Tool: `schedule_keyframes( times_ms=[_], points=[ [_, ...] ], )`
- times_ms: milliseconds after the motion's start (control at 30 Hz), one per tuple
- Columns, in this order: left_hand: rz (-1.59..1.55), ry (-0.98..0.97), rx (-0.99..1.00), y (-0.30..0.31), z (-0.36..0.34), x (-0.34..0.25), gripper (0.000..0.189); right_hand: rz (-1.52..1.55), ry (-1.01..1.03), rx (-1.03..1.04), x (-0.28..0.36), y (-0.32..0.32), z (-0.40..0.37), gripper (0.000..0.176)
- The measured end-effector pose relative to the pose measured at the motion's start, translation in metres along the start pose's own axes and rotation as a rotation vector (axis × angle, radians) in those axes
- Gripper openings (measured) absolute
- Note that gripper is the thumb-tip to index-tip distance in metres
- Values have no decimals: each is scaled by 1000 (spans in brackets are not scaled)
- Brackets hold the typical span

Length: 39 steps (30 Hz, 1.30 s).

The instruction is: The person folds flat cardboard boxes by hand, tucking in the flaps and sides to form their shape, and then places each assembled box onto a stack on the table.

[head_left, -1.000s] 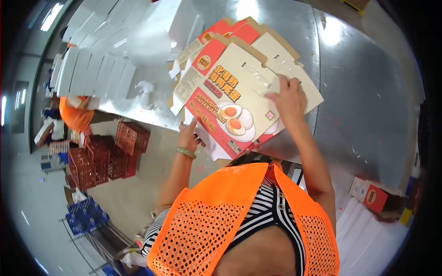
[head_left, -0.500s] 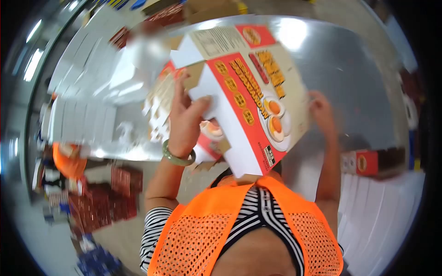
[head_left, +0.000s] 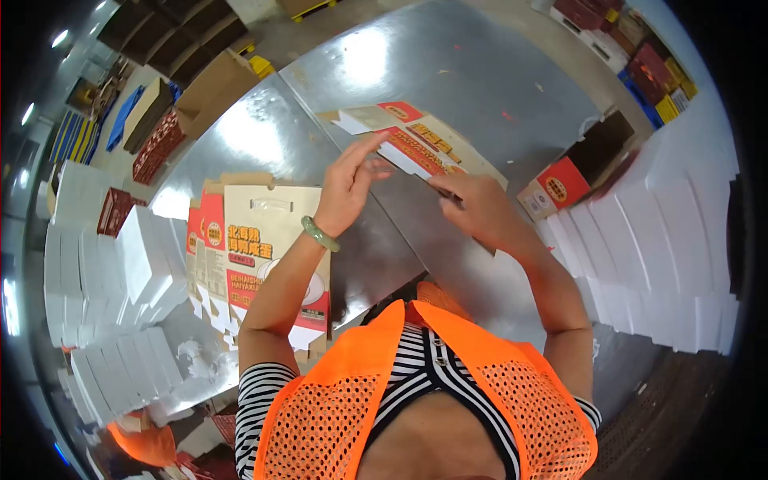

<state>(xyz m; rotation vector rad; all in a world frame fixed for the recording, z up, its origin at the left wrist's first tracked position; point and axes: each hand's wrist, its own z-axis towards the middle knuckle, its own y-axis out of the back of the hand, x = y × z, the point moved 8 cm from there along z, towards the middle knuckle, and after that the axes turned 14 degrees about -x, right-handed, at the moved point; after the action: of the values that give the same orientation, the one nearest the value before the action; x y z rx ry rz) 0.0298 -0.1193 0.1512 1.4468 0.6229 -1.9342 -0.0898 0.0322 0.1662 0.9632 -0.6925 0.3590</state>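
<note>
A flattened cardboard egg box (head_left: 436,148), red and beige with yellow lettering, is seen at a steep slant over the metal table. My right hand (head_left: 478,210) is closed on its near edge, fingers curled and thumb toward me. At the box's left end my left hand (head_left: 352,182), with a green bangle on the wrist, has its fingers stretched out and tips right at the white flap edge. Left of my left forearm lies a stack of flat printed egg boxes (head_left: 272,228) with white tabs and a handle slot.
White foam boxes (head_left: 640,240) are stacked on the right, with more white boxes (head_left: 120,280) on the left. An opened red-and-brown carton (head_left: 572,180) stands at the right. The metal table (head_left: 480,56) stretches ahead. Someone in orange (head_left: 144,440) is at the lower left.
The flat box has swung from upright before my chest to farther out, now slanted away. My left hand has let go of its flap; my right hand has come inward to its near edge. The view has turned.
</note>
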Motion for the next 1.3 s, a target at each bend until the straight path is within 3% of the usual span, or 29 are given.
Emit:
schedule_keyframes(
  times_ms=[33, 100, 133, 200, 233, 333, 367, 400, 467, 533, 600, 667, 867, 967, 1033, 1067, 1133, 1167, 1267, 1300],
  points=[
    [-16, -5, 11, 0, 3, 5, 47, -38, 91, -81, 1, 11, 4, 26],
    [887, -665, -106, 1, -1, -22, 42, -48, 149, -104, 6, 33, 11, 22],
    [886, -668, -110, 4, 3, -28, 42, -42, 204, -125, 14, 46, 15, 20],
    [1023, -865, -222, 8, 3, -56, 35, -1, 187, -103, 22, 68, 23, 19],
    [1034, -937, -287, 5, 5, -72, 23, 41, 161, -85, 26, 78, 26, 18],
    [1078, -940, -246, 0, 23, -112, 19, -42, 176, -51, 41, 100, 45, 17],
    [974, -848, -129, 4, 37, -103, 13, -43, 179, -50, 38, 101, 50, 17],
    [975, -846, -132, 6, 43, -105, 13, -164, 186, -81, 34, 102, 55, 17],
    [901, -577, 51, 7, 60, -94, 11, -286, 192, -119, 28, 98, 62, 18],
    [878, -577, 121, 11, 75, -98, 12, -473, 394, -268, 37, 96, 65, 20],
    [856, -555, 188, 17, 90, -97, 15, -479, 423, -296, 37, 94, 69, 20],
    [609, -128, 451, 17, 110, -70, 17, -482, 461, -330, 35, 94, 76, 21],
    [688, -186, 630, 11, 131, -70, 23, -407, 551, -382, 41, 95, 88, 16],
    [743, -97, 723, 18, 129, -63, 24, -582, 697, -388, 64, 85, 67, 17],
    [540, -142, 716, 18, 122, -67, 40, -637, 384, -144, 39, 79, 64, 11],
    [540, -145, 715, 14, 118, -65, 40, -638, 386, -146, 36, 81, 62, 11],
    [683, -732, 758, -12, 83, -101, 65, -424, 303, -210, 27, 89, 60, 9],
    [679, -728, 764, -14, 75, -105, 65, -423, 295, -209, 26, 91, 60, 9],
    [839, -439, 926, -20, 59, -100, 79, -285, 224, -125, 22, 95, 60, 11],
    [973, -417, 871, -17, 64, -109, 77, -172, 259, -108, 22, 94, 55, 13]
  ],
)
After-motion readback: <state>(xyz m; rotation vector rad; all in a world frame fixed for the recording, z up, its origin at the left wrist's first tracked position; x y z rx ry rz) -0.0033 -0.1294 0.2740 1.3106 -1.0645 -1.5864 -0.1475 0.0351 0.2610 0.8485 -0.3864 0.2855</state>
